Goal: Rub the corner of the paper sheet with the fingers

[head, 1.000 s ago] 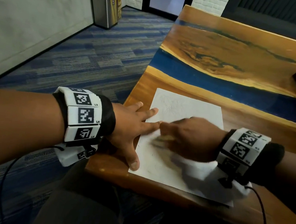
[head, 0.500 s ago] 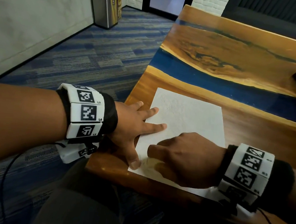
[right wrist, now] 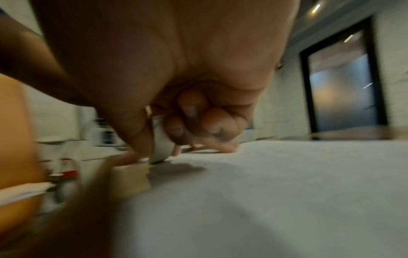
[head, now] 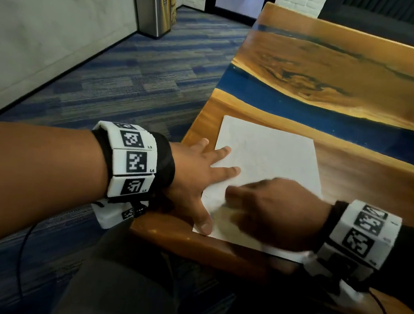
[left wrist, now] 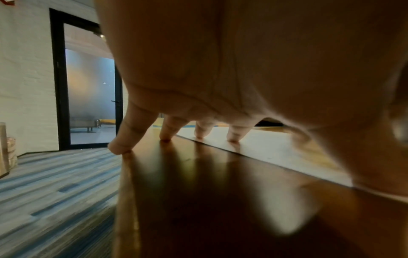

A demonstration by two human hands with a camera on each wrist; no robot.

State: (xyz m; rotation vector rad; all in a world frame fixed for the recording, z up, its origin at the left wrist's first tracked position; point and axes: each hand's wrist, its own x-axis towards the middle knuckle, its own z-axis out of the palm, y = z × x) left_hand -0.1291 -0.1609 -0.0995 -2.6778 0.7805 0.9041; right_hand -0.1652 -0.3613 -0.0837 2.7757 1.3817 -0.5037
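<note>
Right hand (head: 272,209) on paper (head: 265,150)

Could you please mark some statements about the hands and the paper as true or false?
1. The left hand lies flat with spread fingers at the paper's left edge. True.
2. The right hand is open and flat. False: its fingers are curled in a grip round a small whitish object, too blurred to identify.
3. The paper lies on a wooden table. True.
4. The paper is folded in half. False: it lies flat as one sheet.
5. A metal bin stands on the table. False: it stands on the carpet by the wall.
</note>
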